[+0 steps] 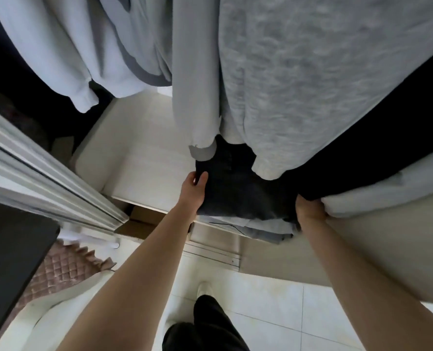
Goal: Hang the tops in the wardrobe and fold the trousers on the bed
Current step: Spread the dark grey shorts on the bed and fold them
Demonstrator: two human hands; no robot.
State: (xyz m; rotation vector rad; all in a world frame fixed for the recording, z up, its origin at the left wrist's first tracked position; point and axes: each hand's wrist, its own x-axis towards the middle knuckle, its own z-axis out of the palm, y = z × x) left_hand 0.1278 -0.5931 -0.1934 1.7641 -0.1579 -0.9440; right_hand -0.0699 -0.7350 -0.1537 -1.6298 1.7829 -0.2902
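A folded stack of dark trousers (238, 193) lies on the white wardrobe shelf (144, 158), on top of a lighter grey folded garment (266, 230). My left hand (193, 188) grips the stack's left edge, thumb and fingers curled round the cloth. My right hand (307, 207) holds the stack's right edge, its fingers hidden behind the fabric. Grey tops (299, 79) hang from above, their sleeves and hems reaching down to the stack. A pale blue top (66, 51) hangs at the left.
The wardrobe's sliding door frame (45, 178) runs diagonally at the left. A white folded item (377, 198) sits right of the stack. A pink quilted bedcover (58, 272) shows at lower left. My dark-trousered leg (210, 323) stands on white floor tiles (286, 312).
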